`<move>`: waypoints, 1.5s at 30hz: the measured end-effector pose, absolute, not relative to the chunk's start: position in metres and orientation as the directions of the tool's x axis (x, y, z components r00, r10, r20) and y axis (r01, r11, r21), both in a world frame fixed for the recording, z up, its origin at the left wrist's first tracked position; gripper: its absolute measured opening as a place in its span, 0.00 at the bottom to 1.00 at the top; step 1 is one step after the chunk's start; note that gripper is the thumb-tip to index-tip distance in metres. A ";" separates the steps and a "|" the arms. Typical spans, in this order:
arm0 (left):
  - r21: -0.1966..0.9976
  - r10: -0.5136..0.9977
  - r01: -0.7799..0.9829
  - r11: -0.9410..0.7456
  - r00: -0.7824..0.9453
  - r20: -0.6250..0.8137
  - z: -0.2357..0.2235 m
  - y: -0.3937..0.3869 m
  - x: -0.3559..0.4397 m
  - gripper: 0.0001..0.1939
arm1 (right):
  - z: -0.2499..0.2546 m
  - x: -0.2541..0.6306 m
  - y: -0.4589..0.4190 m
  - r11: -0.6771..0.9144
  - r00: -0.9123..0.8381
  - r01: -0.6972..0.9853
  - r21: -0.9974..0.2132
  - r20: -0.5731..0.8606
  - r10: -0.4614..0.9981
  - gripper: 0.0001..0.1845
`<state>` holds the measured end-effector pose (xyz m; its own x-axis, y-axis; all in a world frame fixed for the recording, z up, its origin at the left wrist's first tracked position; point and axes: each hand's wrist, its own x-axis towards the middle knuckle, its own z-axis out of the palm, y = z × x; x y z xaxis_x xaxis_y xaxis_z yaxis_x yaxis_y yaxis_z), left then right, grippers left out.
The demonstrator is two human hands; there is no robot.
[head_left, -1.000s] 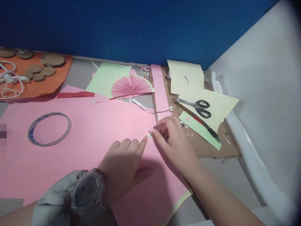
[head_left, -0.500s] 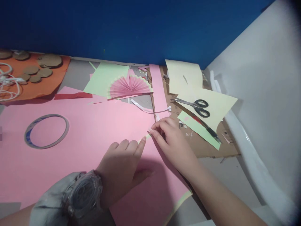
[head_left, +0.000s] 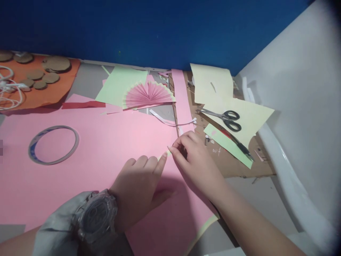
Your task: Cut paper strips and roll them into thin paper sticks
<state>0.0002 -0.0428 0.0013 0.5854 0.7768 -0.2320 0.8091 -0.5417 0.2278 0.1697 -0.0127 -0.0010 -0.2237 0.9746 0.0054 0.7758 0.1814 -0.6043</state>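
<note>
A large sheet of pink paper [head_left: 112, 138] lies beneath my hands. Near its right edge my right hand [head_left: 193, 153] pinches the end of a narrow pale yellow-green strip [head_left: 168, 153] between thumb and fingertips. My left hand [head_left: 141, 181] rests on the sheet, index fingertip pressing on the strip and thumb spread away below. Most of the strip is hidden by my fingers. A similar pale green edging [head_left: 204, 229] runs along the sheet's lower right end. Just beyond my right hand, a thin white strip [head_left: 170, 123] lies curved.
Black-handled scissors [head_left: 226, 117] lie on cream paper [head_left: 253, 110], with a pen [head_left: 241, 144] and a green strip [head_left: 226, 146] nearby. A roll of tape [head_left: 77, 140] sits at left. Behind are a pink folded paper fan [head_left: 149, 96], cardboard discs [head_left: 57, 64] and a blue wall [head_left: 154, 32].
The view has shifted slightly. Both hands keep nearly the same place and pose on the pink sheet, still at the strip.
</note>
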 end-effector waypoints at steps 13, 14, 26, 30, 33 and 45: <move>0.224 0.768 0.798 -0.560 0.601 -0.222 0.003 -0.044 0.000 0.31 | -0.003 0.171 -0.013 0.208 -0.218 0.767 -0.607 0.058 0.974 0.05; 0.210 0.770 0.799 -0.563 0.600 -0.218 0.002 -0.045 0.000 0.30 | -0.004 0.171 -0.014 0.218 -0.227 0.773 -0.596 0.060 0.972 0.06; 0.159 0.695 0.704 -0.693 0.710 -0.113 0.002 -0.053 0.000 0.12 | -0.004 0.174 -0.014 0.186 -0.221 0.717 -0.672 0.035 0.975 0.05; 0.318 0.719 0.715 -0.622 0.683 -0.129 0.006 -0.053 -0.003 0.10 | -0.001 0.173 -0.015 0.163 -0.232 0.721 -0.674 -0.013 0.973 0.04; 0.488 0.833 0.735 -0.471 0.553 -0.031 0.007 -0.048 -0.008 0.05 | 0.006 0.175 -0.015 0.165 -0.268 0.676 -0.718 -0.031 0.963 0.06; 0.834 0.817 0.507 -0.217 0.563 -0.129 0.010 -0.024 -0.013 0.13 | 0.019 0.167 -0.030 0.368 -0.496 0.494 -0.788 0.092 0.863 0.06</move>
